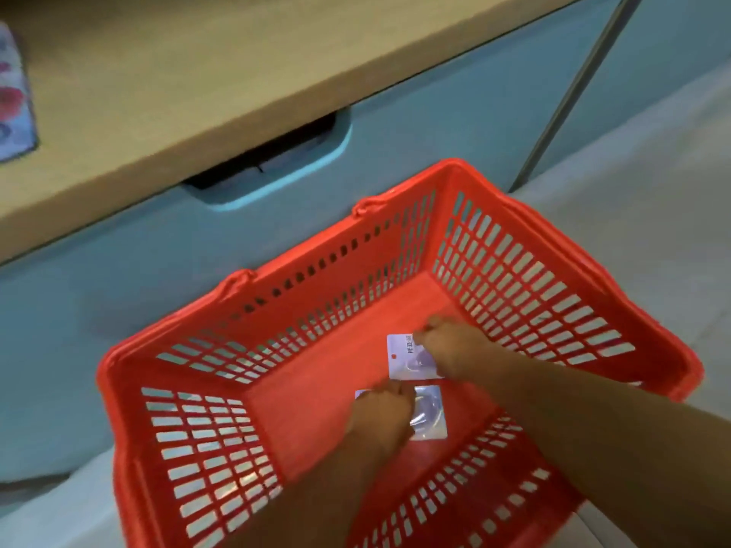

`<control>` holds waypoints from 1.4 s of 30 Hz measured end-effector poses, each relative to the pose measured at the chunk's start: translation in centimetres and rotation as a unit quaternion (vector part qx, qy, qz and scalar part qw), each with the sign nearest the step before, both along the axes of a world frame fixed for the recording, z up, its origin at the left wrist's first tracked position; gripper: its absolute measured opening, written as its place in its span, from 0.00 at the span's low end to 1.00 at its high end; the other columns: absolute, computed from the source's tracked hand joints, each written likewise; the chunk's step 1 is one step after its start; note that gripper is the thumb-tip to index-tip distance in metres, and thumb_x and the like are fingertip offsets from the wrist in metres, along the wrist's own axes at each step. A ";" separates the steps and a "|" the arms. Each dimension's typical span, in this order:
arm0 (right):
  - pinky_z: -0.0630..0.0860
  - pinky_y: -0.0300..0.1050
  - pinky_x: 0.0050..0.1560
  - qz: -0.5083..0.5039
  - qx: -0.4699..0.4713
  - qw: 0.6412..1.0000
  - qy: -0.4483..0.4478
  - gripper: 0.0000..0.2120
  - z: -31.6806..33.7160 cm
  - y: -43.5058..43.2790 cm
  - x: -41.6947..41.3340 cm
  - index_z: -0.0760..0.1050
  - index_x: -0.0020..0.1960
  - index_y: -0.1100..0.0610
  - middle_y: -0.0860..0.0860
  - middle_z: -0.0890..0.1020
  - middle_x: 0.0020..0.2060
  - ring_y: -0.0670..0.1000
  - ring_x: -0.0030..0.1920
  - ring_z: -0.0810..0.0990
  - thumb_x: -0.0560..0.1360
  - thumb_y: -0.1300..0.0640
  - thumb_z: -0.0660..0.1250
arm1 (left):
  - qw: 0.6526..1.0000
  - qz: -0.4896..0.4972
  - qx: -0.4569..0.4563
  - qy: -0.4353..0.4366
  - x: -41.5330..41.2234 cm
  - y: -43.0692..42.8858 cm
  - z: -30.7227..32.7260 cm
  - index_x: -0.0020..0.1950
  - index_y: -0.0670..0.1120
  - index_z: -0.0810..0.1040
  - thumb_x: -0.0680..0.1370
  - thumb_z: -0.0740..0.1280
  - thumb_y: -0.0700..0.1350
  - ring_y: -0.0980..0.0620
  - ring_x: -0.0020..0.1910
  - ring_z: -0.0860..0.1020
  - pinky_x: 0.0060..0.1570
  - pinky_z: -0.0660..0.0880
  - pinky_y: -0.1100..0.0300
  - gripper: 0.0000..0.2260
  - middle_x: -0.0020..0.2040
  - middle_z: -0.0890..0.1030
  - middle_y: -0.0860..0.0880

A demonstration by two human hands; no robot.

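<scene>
Two flat packets on the floor of the red basket (336,373).
Far packet (409,359), basket centre: my right grip (447,346) pinches its 2 o'clock corner. Near packet (431,413), just beside it at 6 o'clock: my left grip (379,419) curls over its 9 o'clock half. Pale-blue drawer front (435,124) at 12 o'clock.

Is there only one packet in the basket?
No, two lie on the floor of the basket: the far packet at the right hand, the near packet at the left hand.
</scene>
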State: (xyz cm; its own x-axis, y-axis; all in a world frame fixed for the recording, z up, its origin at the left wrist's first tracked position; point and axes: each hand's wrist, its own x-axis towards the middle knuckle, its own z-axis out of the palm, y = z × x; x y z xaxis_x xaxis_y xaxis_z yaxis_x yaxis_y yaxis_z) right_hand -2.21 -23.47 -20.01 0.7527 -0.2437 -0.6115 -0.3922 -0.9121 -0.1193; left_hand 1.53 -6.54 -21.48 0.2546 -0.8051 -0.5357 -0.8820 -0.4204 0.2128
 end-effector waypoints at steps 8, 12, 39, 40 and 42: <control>0.70 0.46 0.60 -0.065 -0.012 0.997 -0.032 0.23 -0.5 -0.3 -0.1 0.70 0.63 0.58 0.55 0.74 0.59 0.57 0.64 0.72 0.72 0.51 0.70 | 0.999 -0.041 -0.014 -0.009 3.8 2.9 2.2 0.66 0.47 0.71 0.72 0.70 0.51 0.43 0.73 0.58 0.69 0.62 0.47 0.24 0.72 0.62 0.44; 0.67 0.43 0.43 -0.253 0.141 0.946 -0.147 0.14 1.7 -0.9 -0.2 0.67 0.37 0.55 0.48 0.71 0.35 0.54 0.45 0.76 0.71 0.59 0.73 | 0.992 0.024 -0.076 0.100 5.3 3.7 6.0 0.65 0.52 0.68 0.70 0.69 0.56 0.44 0.71 0.64 0.65 0.69 0.48 0.26 0.71 0.64 0.44; 0.78 0.41 0.42 -0.389 0.490 0.587 -0.513 0.18 82.0 12.4 -4.2 0.82 0.47 0.49 0.49 0.85 0.44 0.48 0.42 0.81 0.58 0.58 0.81 | 0.692 0.430 -0.482 0.321 5.4 10.0 88.6 0.64 0.60 0.73 0.74 0.74 0.38 0.60 0.48 0.82 0.45 0.78 0.58 0.25 0.60 0.80 0.54; 0.78 0.40 0.41 -0.377 0.480 0.589 -0.530 0.19 84.6 12.9 -4.2 0.82 0.47 0.49 0.48 0.85 0.43 0.47 0.42 0.81 0.59 0.60 0.82 | 0.632 0.474 -0.490 0.368 5.1 10.5 90.8 0.63 0.56 0.76 0.76 0.71 0.38 0.56 0.44 0.84 0.43 0.77 0.55 0.20 0.55 0.83 0.51; 0.80 0.41 0.42 -0.362 0.456 0.597 -0.552 0.20 89.1 14.3 -4.2 0.82 0.48 0.49 0.48 0.85 0.44 0.47 0.42 0.82 0.58 0.60 0.81 | 0.550 0.502 -0.493 0.450 4.0 11.4 94.8 0.60 0.47 0.79 0.77 0.68 0.40 0.51 0.40 0.83 0.41 0.77 0.56 0.12 0.49 0.85 0.45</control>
State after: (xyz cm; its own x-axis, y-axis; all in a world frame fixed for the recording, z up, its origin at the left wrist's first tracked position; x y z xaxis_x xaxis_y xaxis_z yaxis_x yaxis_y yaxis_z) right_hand -6.45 -9.17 69.13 0.7199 -0.6933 0.0327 0.1322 0.0906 -0.9871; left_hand 5.49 4.84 73.31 0.8250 -0.5129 -0.2371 0.3386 0.1128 0.9341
